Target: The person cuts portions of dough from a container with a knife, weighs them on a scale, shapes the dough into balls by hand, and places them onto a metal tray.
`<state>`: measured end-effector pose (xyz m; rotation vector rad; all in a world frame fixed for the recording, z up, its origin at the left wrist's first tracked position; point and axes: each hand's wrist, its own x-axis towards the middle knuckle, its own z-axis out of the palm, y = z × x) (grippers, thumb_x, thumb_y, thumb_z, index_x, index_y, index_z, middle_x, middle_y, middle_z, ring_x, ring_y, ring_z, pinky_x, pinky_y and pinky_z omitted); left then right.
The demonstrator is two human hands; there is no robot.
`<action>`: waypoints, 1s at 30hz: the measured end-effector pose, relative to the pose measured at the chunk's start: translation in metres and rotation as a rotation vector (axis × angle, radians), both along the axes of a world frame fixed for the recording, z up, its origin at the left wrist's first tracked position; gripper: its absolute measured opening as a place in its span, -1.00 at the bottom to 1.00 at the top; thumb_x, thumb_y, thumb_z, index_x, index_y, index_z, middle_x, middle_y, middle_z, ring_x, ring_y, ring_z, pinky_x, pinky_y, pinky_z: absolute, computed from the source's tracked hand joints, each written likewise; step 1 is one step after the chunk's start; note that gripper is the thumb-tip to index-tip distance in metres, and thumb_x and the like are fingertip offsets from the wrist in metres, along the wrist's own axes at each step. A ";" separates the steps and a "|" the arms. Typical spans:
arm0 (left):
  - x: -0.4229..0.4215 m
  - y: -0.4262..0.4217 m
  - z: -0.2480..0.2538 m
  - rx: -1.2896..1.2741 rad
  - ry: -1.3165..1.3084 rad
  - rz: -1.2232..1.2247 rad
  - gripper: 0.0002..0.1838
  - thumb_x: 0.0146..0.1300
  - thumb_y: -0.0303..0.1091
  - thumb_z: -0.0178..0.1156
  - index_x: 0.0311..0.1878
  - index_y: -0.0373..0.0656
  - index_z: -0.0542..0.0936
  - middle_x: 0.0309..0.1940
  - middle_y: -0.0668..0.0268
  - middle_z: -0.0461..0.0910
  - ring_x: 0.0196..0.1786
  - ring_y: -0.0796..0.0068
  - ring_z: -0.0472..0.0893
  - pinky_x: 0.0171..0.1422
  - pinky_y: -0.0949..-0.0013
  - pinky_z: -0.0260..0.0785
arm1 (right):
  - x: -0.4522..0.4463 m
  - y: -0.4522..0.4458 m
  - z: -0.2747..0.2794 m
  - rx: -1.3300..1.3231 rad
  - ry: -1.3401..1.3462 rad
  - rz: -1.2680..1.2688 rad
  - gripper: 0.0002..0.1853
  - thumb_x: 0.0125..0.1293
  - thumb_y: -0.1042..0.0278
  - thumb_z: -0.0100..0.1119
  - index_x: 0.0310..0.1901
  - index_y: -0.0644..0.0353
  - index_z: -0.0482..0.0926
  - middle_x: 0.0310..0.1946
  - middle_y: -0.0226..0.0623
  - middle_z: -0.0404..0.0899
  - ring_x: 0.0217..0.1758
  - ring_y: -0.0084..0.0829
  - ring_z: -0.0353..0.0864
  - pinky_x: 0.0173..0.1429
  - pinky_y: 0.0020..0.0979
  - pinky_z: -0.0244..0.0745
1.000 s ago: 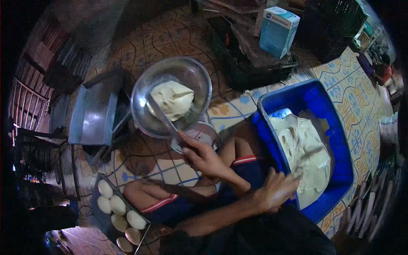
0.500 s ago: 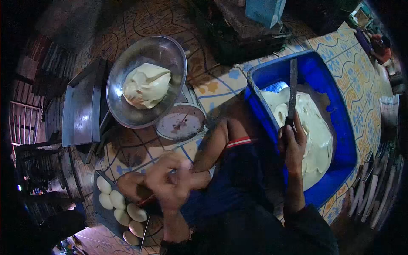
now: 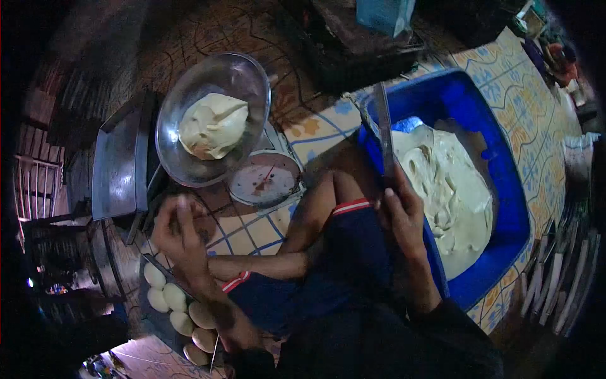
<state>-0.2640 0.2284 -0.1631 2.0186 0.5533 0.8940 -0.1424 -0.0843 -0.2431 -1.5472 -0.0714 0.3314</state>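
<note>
My right hand [image 3: 404,211] is closed round the handle of a long, flat-bladed knife [image 3: 384,123], whose blade points up past the near rim of a blue tub [image 3: 505,183]. A big mass of pale, soft dough [image 3: 457,208] lies in that tub, its surface now rumpled. My left hand [image 3: 180,230] is below a steel bowl [image 3: 243,72], fingers bent but apart, with nothing visible in them. Inside the bowl sits a lump of dough [image 3: 213,126]. The bowl rests tilted on a dial scale [image 3: 265,179].
Several smooth dough balls [image 3: 175,297] lie on a dark tray [image 3: 150,322] at lower left. A rectangular metal pan [image 3: 118,170] stands left of the bowl. My bent legs [image 3: 312,211] are between scale and tub. Another person [image 3: 562,63] is at far upper right.
My left hand has swung left from above my legs towards the bowl. My right hand and the knife have shifted left, off the dough to the tub's near edge.
</note>
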 end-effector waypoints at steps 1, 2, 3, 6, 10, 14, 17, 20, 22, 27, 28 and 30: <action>0.014 0.000 0.000 0.046 -0.026 0.048 -0.82 0.36 -0.40 0.11 -0.19 -0.35 0.57 -0.35 0.20 0.59 -0.32 0.49 0.56 -0.20 0.41 0.44 | 0.000 0.009 0.003 0.032 -0.048 0.070 -0.45 0.42 0.45 -0.06 0.42 0.24 0.15 -0.32 -0.33 0.54 -0.45 -0.66 0.43 -0.36 -0.56 0.42; 0.032 0.001 0.004 0.093 -0.053 0.099 -0.80 0.34 -0.42 0.13 -0.11 -0.37 0.58 -0.31 0.22 0.60 -0.29 0.51 0.57 -0.23 0.45 0.44 | -0.001 0.021 0.007 0.067 -0.096 0.144 -0.44 0.42 0.45 -0.05 0.42 0.26 0.13 -0.25 -0.28 0.56 -0.38 -0.63 0.47 -0.27 -0.51 0.48; 0.046 0.010 0.004 0.149 -0.031 0.088 -0.76 0.32 -0.41 0.15 -0.04 -0.36 0.57 -0.24 0.18 0.61 -0.23 0.42 0.60 -0.17 0.38 0.46 | 0.001 0.039 0.013 0.120 -0.205 0.212 -0.43 0.40 0.48 -0.06 0.42 0.28 0.12 0.00 -0.16 0.53 -0.16 -0.55 0.53 -0.05 -0.48 0.49; 0.085 0.056 -0.023 0.573 0.132 0.185 -0.74 0.26 -0.40 0.18 -0.05 -0.34 0.59 -0.11 0.09 0.59 -0.12 0.13 0.62 -0.04 0.20 0.44 | 0.011 0.093 0.064 0.162 -0.121 0.441 -0.45 0.38 0.52 -0.08 0.41 0.28 0.16 0.07 -0.12 0.51 -0.10 -0.53 0.53 -0.03 -0.55 0.45; 0.097 0.061 -0.006 0.485 0.191 0.143 -0.80 0.23 -0.42 0.19 -0.14 -0.33 0.60 -0.20 0.01 0.59 -0.16 -0.03 0.60 -0.05 0.14 0.40 | 0.043 0.186 0.089 0.101 -0.395 0.456 -0.47 0.38 0.50 -0.08 0.39 0.21 0.22 -0.29 -0.27 0.58 -0.43 -0.62 0.47 -0.40 -0.50 0.43; 0.091 0.053 0.027 0.476 0.085 0.188 -0.87 0.20 -0.46 0.18 -0.25 -0.33 0.59 -0.34 0.01 0.57 -0.21 -0.05 0.58 -0.12 0.13 0.37 | 0.043 0.249 0.077 -0.045 -0.423 0.636 -0.53 0.28 0.62 -0.15 0.26 0.33 0.33 -0.25 -0.11 0.61 -0.33 -0.49 0.48 -0.15 -0.42 0.45; 0.091 0.054 0.051 0.482 0.032 0.224 -0.90 0.24 -0.49 0.14 -0.24 -0.32 0.58 -0.34 0.04 0.58 -0.23 0.07 0.60 -0.11 0.16 0.39 | -0.022 0.214 0.057 -0.053 -0.544 0.670 -0.45 0.28 0.64 -0.15 0.34 0.33 0.21 -0.01 0.08 0.55 -0.04 -0.32 0.58 -0.03 -0.38 0.47; 0.086 0.046 0.065 0.302 -0.305 0.247 -0.88 0.29 -0.50 0.10 -0.15 -0.31 0.55 -0.30 0.14 0.60 -0.22 0.23 0.61 -0.05 0.17 0.41 | -0.059 0.144 0.053 -0.080 -0.328 0.927 -0.38 0.30 0.61 -0.09 0.41 0.28 0.09 0.18 0.17 0.42 0.17 -0.22 0.54 0.07 -0.37 0.50; 0.072 0.010 0.083 -0.015 -0.558 0.253 -0.65 0.34 -0.40 0.12 0.15 -0.29 0.40 -0.03 0.09 0.51 0.05 0.28 0.52 0.16 0.20 0.35 | -0.067 0.115 0.039 -0.066 -0.217 1.014 -0.29 0.25 0.57 0.03 0.44 0.26 0.04 0.12 0.15 0.47 0.10 -0.19 0.56 0.08 -0.30 0.49; 0.059 -0.143 0.014 0.517 0.053 -0.420 -0.35 0.24 -0.20 0.22 0.34 -0.19 0.26 0.18 0.01 0.37 0.21 -0.01 0.40 0.34 -0.17 0.03 | -0.049 0.045 0.013 -0.049 -0.226 0.901 -0.26 0.30 0.38 0.15 0.45 0.25 0.03 0.12 0.08 0.48 0.18 -0.26 0.49 0.22 -0.31 0.41; 0.060 -0.160 -0.001 0.568 0.257 -0.796 -0.29 0.22 -0.16 0.24 0.38 -0.17 0.23 0.23 0.00 0.35 0.24 -0.07 0.37 0.38 -0.24 -0.03 | -0.047 0.025 0.008 -0.056 -0.100 0.715 -0.30 0.32 0.36 0.12 0.44 0.26 0.06 0.14 0.05 0.47 0.22 -0.27 0.45 0.26 -0.33 0.37; 0.064 -0.166 -0.010 0.527 0.371 -1.050 -0.23 0.19 -0.12 0.26 0.41 -0.15 0.20 0.27 -0.02 0.32 0.28 -0.12 0.35 0.41 -0.31 -0.09 | -0.045 -0.013 0.001 -0.081 0.145 0.337 -0.37 0.37 0.32 0.05 0.42 0.26 0.12 0.17 -0.01 0.44 0.30 -0.31 0.36 0.34 -0.35 0.29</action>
